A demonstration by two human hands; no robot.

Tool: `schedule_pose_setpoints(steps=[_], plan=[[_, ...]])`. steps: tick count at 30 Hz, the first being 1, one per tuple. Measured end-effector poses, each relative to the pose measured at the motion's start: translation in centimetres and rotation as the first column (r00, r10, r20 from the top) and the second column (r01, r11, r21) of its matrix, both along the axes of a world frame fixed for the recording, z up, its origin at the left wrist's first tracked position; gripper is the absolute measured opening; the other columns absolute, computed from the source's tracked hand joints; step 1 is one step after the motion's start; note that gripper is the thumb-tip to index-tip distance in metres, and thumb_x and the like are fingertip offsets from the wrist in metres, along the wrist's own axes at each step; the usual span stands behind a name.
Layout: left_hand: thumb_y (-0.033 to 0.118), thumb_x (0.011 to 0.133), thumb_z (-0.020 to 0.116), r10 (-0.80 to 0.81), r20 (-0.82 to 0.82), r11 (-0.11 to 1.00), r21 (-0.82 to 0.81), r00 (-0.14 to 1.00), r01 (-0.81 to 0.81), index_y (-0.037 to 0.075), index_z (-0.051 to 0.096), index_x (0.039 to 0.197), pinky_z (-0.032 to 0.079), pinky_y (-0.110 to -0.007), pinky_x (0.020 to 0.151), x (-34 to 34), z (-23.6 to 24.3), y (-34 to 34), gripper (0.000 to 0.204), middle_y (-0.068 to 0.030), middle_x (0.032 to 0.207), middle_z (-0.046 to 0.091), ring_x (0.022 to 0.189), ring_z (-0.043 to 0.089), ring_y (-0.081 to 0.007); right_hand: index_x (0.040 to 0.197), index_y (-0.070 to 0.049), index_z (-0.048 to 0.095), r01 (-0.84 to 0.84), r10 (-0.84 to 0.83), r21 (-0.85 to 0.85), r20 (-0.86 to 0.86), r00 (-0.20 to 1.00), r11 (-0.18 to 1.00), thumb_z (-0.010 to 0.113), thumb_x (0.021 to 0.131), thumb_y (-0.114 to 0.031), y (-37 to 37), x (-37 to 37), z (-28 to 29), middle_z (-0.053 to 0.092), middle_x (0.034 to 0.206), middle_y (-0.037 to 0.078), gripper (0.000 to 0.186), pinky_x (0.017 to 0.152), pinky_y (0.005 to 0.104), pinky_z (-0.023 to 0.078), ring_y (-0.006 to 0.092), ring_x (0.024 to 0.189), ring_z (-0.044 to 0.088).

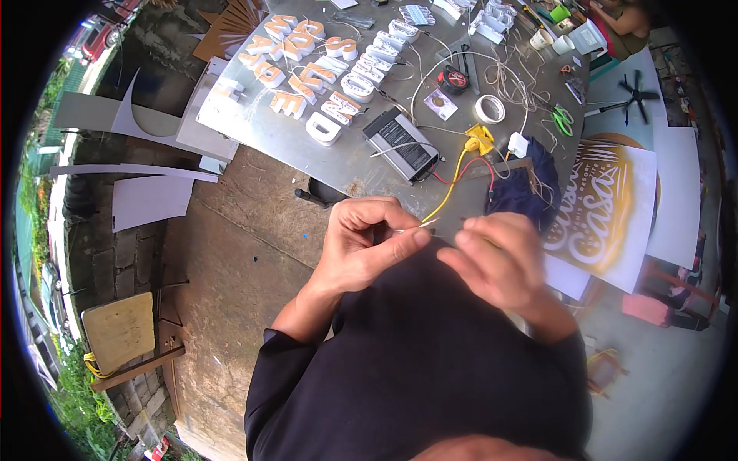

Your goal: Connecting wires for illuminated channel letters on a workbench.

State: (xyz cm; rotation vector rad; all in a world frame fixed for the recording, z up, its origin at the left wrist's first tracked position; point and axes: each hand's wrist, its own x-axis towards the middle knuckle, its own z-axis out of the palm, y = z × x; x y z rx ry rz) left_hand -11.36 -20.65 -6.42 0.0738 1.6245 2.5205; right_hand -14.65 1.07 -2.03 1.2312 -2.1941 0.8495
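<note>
My left hand (361,240) is raised in front of my dark shirt, its thumb and forefinger pinched on a thin pale wire (421,226). The wire's tip points toward my right hand (503,257), a short gap away. My right hand is curled with its fingertips together and slightly blurred; I cannot make out what lies between them. Beyond both hands, on the metal table (265,157), rests a silver and black power supply box (401,144). A yellow plug (478,139) with a yellow cord lies to its right.
Several white and orange block letters (323,129) cover the table's far left. A tape roll (490,109), a red and black tape measure (453,80), green-handled scissors (563,120) and loose cables lie rightward. Dark cloth (526,184) hangs near a printed sign (607,207). Another person (632,29) sits far right.
</note>
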Motion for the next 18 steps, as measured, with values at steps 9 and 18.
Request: schedule_pose_setpoints(steps=[9, 18], plan=[[0.000, 0.087, 0.080, -0.054, 0.005, 0.997, 0.062, 0.999, 0.054, -0.001, 0.076, 0.086, 0.038, -0.021, 0.056, 0.4, -0.1, -0.7, 0.004, -0.0018, 0.076, 0.067, 0.065, 0.055, -0.0027, 0.103, -0.004, 0.075, -0.063, 0.089, 0.162, -0.162, 0.983, 0.985, 0.077, 0.084, -0.005, -1.0, -0.2, -0.1, 0.070, 0.094, 0.006, 0.019, 0.070, 0.0313, 0.052, 0.0190, 0.081, 0.066], [0.002, 0.079, 0.083, 0.056, -0.468, 0.870, -0.410, 0.882, -0.273, 0.001, 0.080, 0.090, 0.044, -0.027, 0.058, 0.2, 0.0, -1.3, 0.012, -0.0057, 0.075, 0.072, 0.065, 0.060, -0.0120, 0.100, 0.002, 0.070, 0.335, 0.503, -0.417, 0.833, -0.231, 0.845, 0.070, 0.099, -0.012, -1.2, 0.5, -1.5, 0.070, 0.086, 0.002, 0.014, 0.072, 0.0202, 0.048, 0.0060, 0.078, 0.063]])
